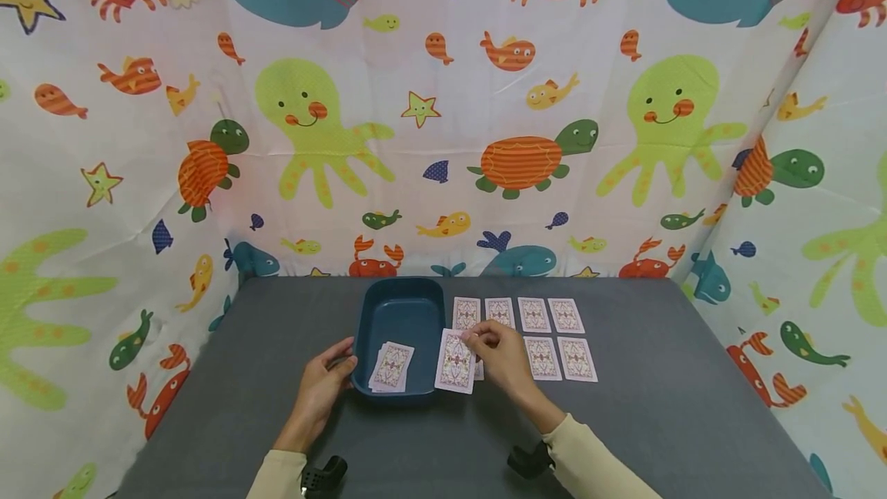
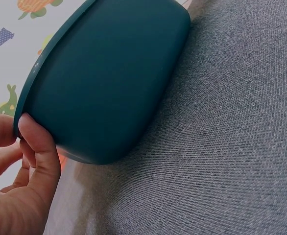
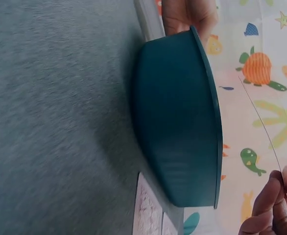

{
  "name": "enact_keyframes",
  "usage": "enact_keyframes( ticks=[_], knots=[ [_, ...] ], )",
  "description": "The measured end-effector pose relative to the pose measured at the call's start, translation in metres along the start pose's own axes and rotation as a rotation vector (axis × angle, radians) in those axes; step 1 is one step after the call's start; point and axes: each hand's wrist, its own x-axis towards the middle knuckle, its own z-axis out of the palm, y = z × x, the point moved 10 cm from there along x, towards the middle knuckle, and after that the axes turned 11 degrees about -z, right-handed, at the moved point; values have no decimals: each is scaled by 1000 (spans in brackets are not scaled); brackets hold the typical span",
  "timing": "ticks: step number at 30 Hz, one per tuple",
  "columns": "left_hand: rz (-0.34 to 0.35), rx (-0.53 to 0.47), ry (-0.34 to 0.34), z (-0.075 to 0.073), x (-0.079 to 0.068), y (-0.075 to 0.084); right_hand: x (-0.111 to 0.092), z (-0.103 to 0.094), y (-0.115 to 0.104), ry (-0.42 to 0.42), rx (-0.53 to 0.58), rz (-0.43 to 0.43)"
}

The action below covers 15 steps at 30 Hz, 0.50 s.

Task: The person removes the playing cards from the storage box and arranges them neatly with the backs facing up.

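In the head view, a dark blue plastic tray stands on the table with a few overlapping playing cards lying back up inside it. My left hand pinches the tray's left rim between thumb and fingers, as the left wrist view shows at the rim. Between thumb and fingers my right hand holds a playing card, its patterned back toward the head camera. That card is raised beside the tray's right wall; the right wrist view shows it edge-on, above rim height.
Right of the tray, several playing cards lie back up in two rows, some partly behind my right hand. Grey cloth covers the table. A curtain printed with sea animals stands behind and along the sides.
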Motion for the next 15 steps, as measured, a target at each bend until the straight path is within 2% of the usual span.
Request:
enact_keyframes(
  ticks=[15],
  knots=[
    [4, -4, 4, 0, -2, 1, -24, -17, 27, -63, -30, 102]
  ],
)
